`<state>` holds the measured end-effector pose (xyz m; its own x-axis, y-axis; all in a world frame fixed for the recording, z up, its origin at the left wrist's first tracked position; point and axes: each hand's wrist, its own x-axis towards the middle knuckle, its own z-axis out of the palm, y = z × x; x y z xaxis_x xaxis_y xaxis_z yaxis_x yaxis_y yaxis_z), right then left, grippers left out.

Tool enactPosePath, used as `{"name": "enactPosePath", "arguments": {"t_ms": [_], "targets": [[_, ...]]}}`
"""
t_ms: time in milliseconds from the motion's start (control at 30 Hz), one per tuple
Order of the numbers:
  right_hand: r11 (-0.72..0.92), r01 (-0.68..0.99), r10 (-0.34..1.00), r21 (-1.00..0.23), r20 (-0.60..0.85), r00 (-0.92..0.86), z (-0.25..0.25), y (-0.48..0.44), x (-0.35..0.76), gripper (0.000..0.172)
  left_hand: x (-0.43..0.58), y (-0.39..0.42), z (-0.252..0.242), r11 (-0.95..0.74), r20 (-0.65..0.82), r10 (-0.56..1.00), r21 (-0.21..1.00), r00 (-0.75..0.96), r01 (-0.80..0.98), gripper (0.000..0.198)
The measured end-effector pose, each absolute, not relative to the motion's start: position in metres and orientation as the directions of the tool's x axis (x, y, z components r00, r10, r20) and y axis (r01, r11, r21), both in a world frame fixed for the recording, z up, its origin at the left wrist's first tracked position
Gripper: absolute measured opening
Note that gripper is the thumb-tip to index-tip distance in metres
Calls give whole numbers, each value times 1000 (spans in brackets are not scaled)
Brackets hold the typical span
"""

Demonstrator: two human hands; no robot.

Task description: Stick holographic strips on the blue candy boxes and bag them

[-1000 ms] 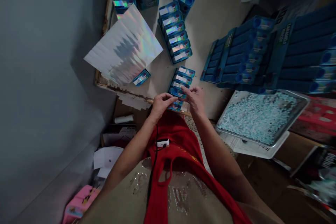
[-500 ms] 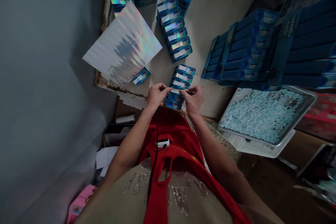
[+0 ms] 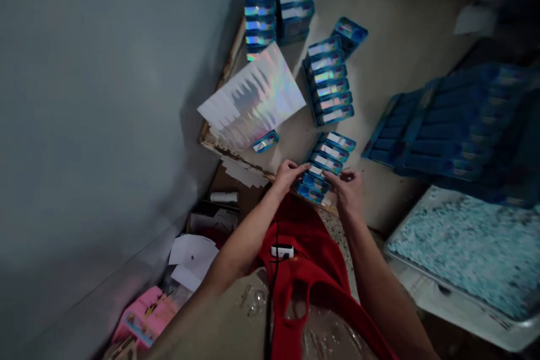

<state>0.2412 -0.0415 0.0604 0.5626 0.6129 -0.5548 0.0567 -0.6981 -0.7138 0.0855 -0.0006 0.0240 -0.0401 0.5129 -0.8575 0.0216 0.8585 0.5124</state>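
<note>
My left fingers [image 3: 302, 169] and right fingers [image 3: 331, 178] appear to pinch opposite ends of a white label [image 3: 315, 170] on blue boxes [image 3: 328, 163], counter's [image 3: 375, 67] near edge; two-ended grip presumably for straightness.

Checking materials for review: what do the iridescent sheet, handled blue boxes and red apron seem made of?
Iridescent sheet: likely glossy film; rainbow sheen. Blue boxes: perhaps coated card or plastic; stiff edges, printed faces. Red apron: probably matte cloth; soft folds.
</note>
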Motion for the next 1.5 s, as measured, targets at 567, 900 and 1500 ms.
{"name": "enactPosePath", "arguments": {"t_ms": [567,900,1500], "targets": [[175,734,984,-657,141,-108,120,79,123,23,-126,173,118,306,-153,952,531,-265,790,29],[498,750,864,-435,170,-474,97,176,39,41,-127,164,101,276,-191,958,823,-215,497,8],[-375,264,927,-888,-365,87,159,48,120,28,-105,152,121,130,54,972,688,-228,714,31]]}}
